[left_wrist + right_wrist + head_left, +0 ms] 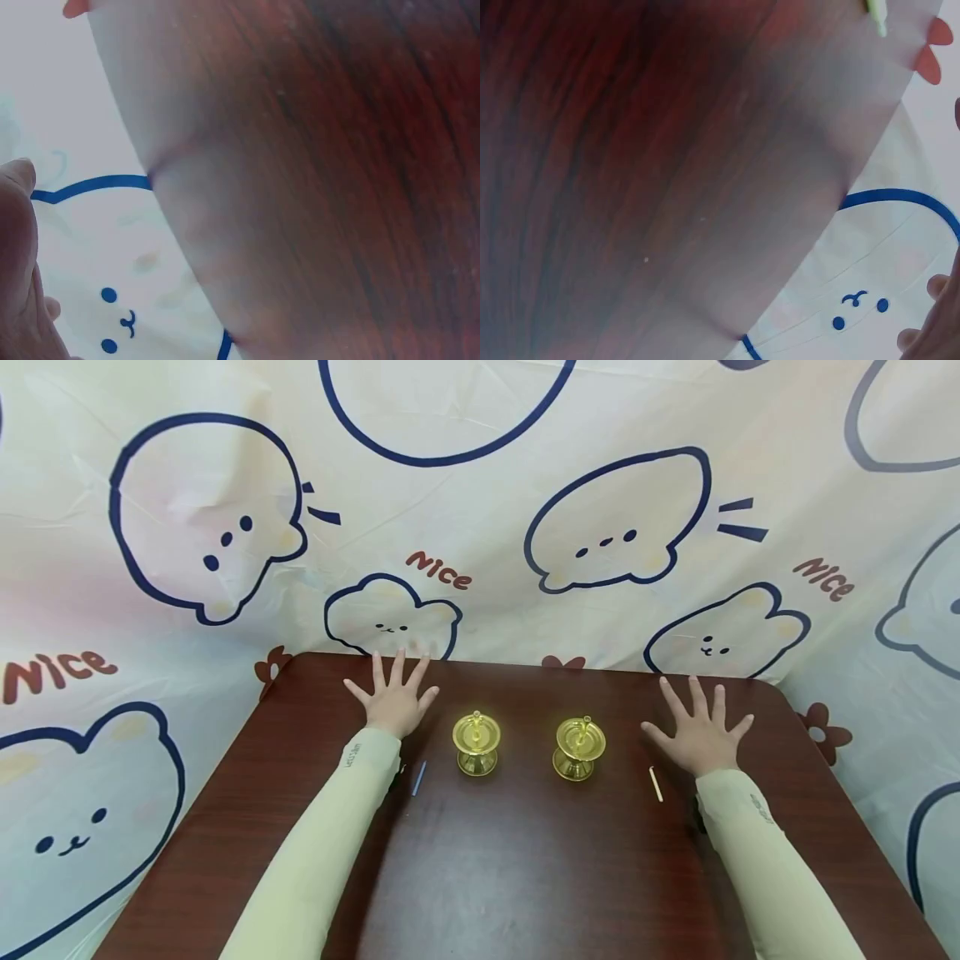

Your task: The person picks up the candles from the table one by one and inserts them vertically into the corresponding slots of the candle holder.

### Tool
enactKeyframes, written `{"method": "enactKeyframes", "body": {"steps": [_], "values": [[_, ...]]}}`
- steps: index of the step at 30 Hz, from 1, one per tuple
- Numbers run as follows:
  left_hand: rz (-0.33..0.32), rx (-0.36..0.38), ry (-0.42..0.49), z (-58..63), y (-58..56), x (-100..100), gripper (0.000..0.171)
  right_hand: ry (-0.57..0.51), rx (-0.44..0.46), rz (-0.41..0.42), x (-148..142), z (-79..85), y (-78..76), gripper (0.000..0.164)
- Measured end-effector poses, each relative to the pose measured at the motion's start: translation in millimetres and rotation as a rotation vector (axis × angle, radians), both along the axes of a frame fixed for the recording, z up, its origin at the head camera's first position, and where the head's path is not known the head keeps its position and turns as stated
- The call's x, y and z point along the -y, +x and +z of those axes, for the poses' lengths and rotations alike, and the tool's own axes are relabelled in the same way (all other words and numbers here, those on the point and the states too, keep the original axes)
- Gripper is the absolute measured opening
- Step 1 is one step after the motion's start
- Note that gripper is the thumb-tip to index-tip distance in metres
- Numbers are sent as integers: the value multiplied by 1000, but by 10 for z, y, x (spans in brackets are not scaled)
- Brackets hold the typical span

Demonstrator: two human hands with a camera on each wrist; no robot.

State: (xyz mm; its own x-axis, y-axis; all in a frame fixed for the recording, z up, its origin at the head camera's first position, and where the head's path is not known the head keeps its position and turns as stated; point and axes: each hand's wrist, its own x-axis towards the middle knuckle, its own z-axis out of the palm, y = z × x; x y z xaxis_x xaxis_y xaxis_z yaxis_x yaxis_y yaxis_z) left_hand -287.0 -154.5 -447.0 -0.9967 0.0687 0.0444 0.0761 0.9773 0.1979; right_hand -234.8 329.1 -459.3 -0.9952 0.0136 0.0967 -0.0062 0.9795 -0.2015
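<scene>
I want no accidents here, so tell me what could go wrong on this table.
The blue stick lies loose near the left sleeve; a sweep of that arm might brush it aside. The pale stick, close to the right hand, could be nudged away. The left gold stand and right gold stand might tip if bumped.

The hanging cloth reads "Nice" three times in brown-red: behind the far edge of the bench, beyond its far right corner, and well left of its far left corner. Print on the left sleeve and right sleeve is too small to read.
</scene>
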Motion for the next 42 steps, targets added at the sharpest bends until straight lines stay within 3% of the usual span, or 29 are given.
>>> {"method": "enactKeyframes", "body": {"steps": [7,17,32,42], "values": [[-18,-17,17,25,38,7,69,-4,-64,21,74,38,83,80],[-39,-132,122,83,140,-28,69,-34,-115,35,196,147,197,72],[-29,-226,235,225,292,-8,72,-70,-225,87,481,261,404,70],[-20,-283,309,248,426,5,69,-123,-307,126,657,288,505,68]]}}
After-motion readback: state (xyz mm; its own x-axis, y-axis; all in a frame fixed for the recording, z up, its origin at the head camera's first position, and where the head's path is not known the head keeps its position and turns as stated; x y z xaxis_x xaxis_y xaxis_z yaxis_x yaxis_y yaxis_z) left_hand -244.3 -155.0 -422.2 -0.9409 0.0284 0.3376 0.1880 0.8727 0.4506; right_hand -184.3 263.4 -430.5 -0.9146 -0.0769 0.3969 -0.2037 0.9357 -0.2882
